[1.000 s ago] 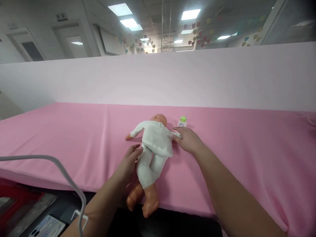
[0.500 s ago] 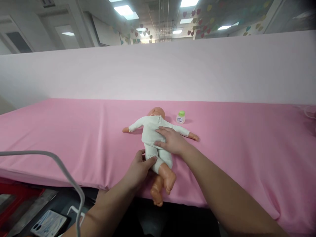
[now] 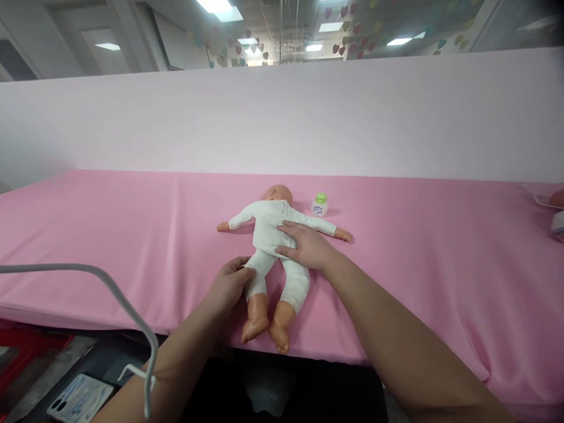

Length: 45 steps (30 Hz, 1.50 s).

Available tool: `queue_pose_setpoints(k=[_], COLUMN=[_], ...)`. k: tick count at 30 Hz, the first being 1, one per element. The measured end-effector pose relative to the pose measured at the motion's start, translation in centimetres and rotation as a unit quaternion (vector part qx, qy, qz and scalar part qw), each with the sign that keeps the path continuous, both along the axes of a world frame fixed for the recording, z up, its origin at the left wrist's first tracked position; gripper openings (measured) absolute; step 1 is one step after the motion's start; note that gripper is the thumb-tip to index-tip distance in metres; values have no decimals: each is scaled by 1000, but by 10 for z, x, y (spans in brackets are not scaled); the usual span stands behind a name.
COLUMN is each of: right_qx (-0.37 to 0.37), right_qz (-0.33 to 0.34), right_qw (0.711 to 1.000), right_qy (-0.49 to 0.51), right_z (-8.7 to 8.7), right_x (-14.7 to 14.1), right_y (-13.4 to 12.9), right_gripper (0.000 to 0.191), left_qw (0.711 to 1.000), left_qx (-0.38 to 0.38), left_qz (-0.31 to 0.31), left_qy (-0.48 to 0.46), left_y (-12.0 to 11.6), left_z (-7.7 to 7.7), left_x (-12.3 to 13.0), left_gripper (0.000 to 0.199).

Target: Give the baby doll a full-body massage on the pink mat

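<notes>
A baby doll (image 3: 268,226) with a white cloth body and plastic head, hands and feet lies on the pink cloth. Its arms stretch out sideways and its legs are apart. My left hand (image 3: 229,282) holds the doll's leg on the left side near the knee, thumb on top, with the other fingers partly hidden underneath. Across the lower torso rests my right hand (image 3: 307,244), fingers outstretched on the white fabric. A small clear bottle with a green cap (image 3: 319,205) stands beyond the doll's arm on the right.
The pink-covered table (image 3: 132,235) meets a white partition (image 3: 282,123) at its back. A grey cable (image 3: 110,288) curves across the lower left above a phone (image 3: 80,398). At the right edge are a clear plastic item (image 3: 541,197) and a partly visible small object (image 3: 558,223).
The doll's legs, crossed and bent to the right before, now lie apart. My left hand has moved left with one leg. My right hand stays on the torso.
</notes>
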State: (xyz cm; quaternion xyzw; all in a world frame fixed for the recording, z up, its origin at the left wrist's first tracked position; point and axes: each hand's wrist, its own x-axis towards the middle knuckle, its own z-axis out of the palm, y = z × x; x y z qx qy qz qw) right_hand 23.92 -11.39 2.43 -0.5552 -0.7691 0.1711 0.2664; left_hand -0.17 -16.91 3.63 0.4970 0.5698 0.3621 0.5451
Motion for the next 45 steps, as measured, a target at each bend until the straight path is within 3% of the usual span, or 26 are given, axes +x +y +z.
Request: queue_pose_setpoints(k=[8, 14, 21, 25, 31, 34, 37, 41, 45], right_qx=[-2, 13, 17, 26, 21, 13, 8, -8, -12], right_qz=[-6, -2, -4, -8, -13, -11, -9, -7, -7], right_qw=[1000, 999, 999, 998, 998, 998, 998, 998, 998], right_qy=[-26, -40, -45, -56, -56, -58, -60, -60, -59], right_z=[1, -3, -7, -8, -4, -3, -3, -4, -6], right_x=[-6, -8, -11, -22, -30, -28, -28, -29, -27], right_y=[-2, 0, 0, -3, -9, -9, -9, -11, -10], right_gripper=[72, 71, 72, 71, 72, 72, 71, 73, 73], left_qw=[986, 965, 956, 953, 913, 910, 932, 961, 966], left_qx=[78, 143, 156, 183, 303, 318, 292, 242, 225], left_qz=[-99, -35, -30, -21, -46, -67, -82, -113, -130], left_qy=[106, 218, 246, 242, 269, 258, 199, 76, -6], left_y=[11, 15, 25, 36, 72, 95, 109, 115, 115], left_z=[-11, -14, -14, -1, 31, 33, 27, 14, 4], left_x=[-16, -27, -30, -17, 14, 18, 13, 4, -1], left_gripper=[39, 30, 24, 20, 20, 20, 19, 21, 23])
